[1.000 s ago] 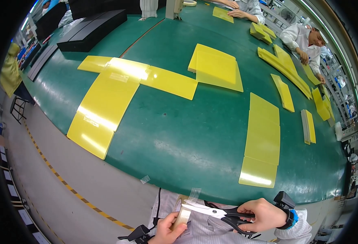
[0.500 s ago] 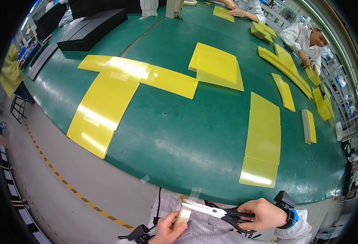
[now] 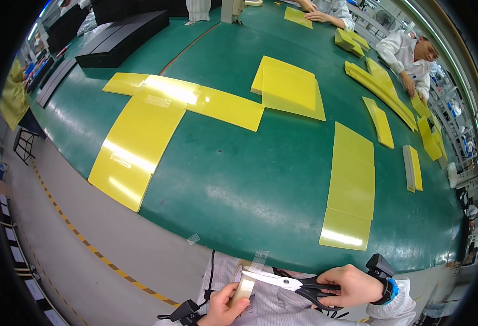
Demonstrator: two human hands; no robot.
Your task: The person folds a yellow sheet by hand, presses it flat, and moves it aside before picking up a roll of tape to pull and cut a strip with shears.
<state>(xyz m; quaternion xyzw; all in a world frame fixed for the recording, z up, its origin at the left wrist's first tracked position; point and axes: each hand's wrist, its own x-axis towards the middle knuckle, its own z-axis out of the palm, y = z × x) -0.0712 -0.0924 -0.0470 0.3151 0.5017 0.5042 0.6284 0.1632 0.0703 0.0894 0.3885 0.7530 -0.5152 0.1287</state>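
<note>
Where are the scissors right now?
The scissors are at the bottom of the head view, in the right hand, their blades pointing toward the tape roll held by the left hand.

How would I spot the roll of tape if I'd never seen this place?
Start at the big green table and drop past its near edge. There the left hand grips the tape roll, a small pale ring. Unlike the flat yellow sheets, it's round, with scissors crossing it.

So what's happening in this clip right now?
A person stands at the edge of a green table laid with yellow sheets. The left hand holds a roll of clear tape, and the right hand holds black-handled scissors with the blades at the strip pulled up from the roll. Other people work at the far side.
</note>
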